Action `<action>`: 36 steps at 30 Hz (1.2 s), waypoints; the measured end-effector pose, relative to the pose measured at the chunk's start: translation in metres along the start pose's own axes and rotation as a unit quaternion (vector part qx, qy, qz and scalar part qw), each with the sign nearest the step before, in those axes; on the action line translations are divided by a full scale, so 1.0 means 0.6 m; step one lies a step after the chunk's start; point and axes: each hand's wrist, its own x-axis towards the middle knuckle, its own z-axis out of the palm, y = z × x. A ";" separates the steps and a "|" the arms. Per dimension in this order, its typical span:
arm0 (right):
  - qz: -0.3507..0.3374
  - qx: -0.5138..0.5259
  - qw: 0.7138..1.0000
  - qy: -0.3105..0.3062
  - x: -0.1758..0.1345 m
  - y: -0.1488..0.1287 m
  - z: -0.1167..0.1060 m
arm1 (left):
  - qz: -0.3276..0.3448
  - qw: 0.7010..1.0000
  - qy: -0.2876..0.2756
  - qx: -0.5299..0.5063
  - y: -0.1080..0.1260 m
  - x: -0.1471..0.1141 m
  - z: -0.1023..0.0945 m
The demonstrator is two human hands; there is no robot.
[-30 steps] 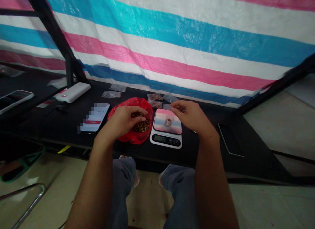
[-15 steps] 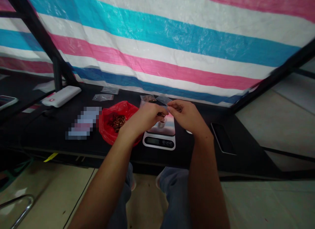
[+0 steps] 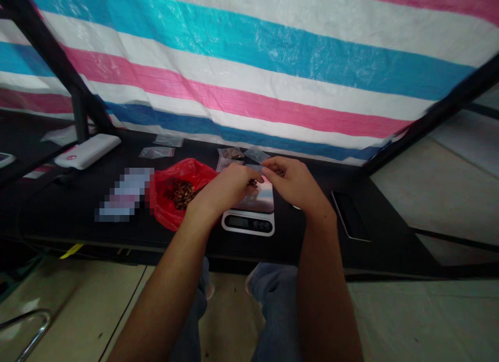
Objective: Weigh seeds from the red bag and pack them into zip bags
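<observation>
Over the steel plate of a white kitchen scale (image 3: pixel 248 224), my two hands are close together with a small clear plastic bag (image 3: pixel 255 168) between their fingertips. My left hand (image 3: pixel 230 186) reaches in from the left, its fingers closed on the bag, and brown pieces show just under them. On the other side, my right hand (image 3: pixel 290 177) pinches the bag's edge with thumb and fingers. Much of the bag is hidden by the hands. Beside my left wrist, a red plastic bag (image 3: pixel 163 209) stands open with many small brown pieces (image 3: pixel 182 195) inside.
Small clear bags (image 3: pixel 157 152) lie at the back; one filled bag (image 3: pixel 233 153) holds brown pieces. A dark-screened phone (image 3: pixel 350 215) lies to the right. On the left are a blurred-out item (image 3: pixel 127 193) and a white power bank (image 3: pixel 89 150). A striped sheet (image 3: pixel 241 97) hangs behind the black table.
The view has shifted slightly, so the table's things appear a little further left. Both hands stay above the scale, with the fingertips moving only slightly.
</observation>
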 end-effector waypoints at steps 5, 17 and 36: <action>0.000 0.013 1.000 -0.004 0.000 0.002 0.001 | -0.001 1.000 0.010 -0.008 0.003 -0.004 -0.005; -0.001 0.028 1.000 -0.005 -0.002 0.009 0.001 | 0.016 0.999 0.014 -0.036 0.009 -0.004 -0.006; -0.010 -0.009 1.000 -0.003 -0.002 0.009 0.001 | 0.026 0.993 0.071 -0.096 0.012 -0.007 -0.002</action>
